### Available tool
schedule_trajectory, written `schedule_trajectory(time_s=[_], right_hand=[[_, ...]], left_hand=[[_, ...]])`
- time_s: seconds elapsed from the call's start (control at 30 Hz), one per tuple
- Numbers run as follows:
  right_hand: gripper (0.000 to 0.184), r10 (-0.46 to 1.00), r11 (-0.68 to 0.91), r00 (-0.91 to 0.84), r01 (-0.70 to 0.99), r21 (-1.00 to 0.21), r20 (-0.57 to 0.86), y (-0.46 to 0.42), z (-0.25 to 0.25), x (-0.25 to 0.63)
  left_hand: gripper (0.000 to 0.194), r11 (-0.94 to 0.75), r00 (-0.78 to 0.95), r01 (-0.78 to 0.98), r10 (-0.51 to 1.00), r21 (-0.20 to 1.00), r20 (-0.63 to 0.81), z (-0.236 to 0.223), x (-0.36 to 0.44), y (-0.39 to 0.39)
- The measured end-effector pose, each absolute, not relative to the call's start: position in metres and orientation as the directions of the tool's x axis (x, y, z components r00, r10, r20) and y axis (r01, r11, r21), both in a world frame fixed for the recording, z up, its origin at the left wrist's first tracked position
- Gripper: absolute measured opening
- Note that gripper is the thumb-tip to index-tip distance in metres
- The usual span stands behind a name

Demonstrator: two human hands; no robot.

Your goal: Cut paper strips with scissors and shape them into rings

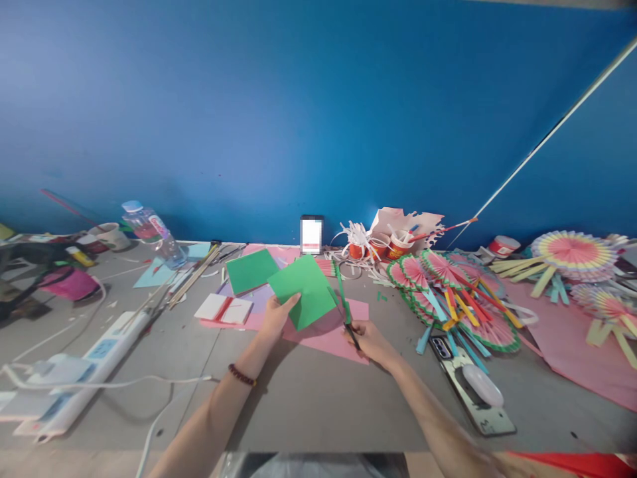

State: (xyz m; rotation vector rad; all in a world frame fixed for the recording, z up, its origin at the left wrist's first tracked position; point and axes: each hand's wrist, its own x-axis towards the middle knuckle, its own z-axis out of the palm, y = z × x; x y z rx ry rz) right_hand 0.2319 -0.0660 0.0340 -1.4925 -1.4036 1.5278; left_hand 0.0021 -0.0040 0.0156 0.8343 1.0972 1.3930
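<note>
A square sheet of green paper is pinched in my left hand, thumb on top, held above the table. My right hand is closed round dark-handled scissors at the sheet's right side. Beside the scissors a narrow green paper strip runs upward from the cut edge; whether it is fully separate I cannot tell. Another green paper stack lies behind and to the left. Pink paper lies flat beneath my hands. A white-and-red folded piece rests left of my left hand.
Pleated paper fans with coloured strips crowd the right side, near a phone. Cups and a small screen stand along the blue wall. Leftward are a water bottle, thin sticks and a power strip with cables.
</note>
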Motion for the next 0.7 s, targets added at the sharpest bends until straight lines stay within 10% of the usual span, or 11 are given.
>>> schedule_trajectory(time_s=[0.7], right_hand=[[0.037,0.916,-0.251,-0.228,0.32,-0.914,-0.331,-0.0652,0.0313,0.2343]], left_hand=[[0.044,0.073,-0.147,-0.319,0.981,0.945,-0.125,0.0214,0.0041,-0.0058]])
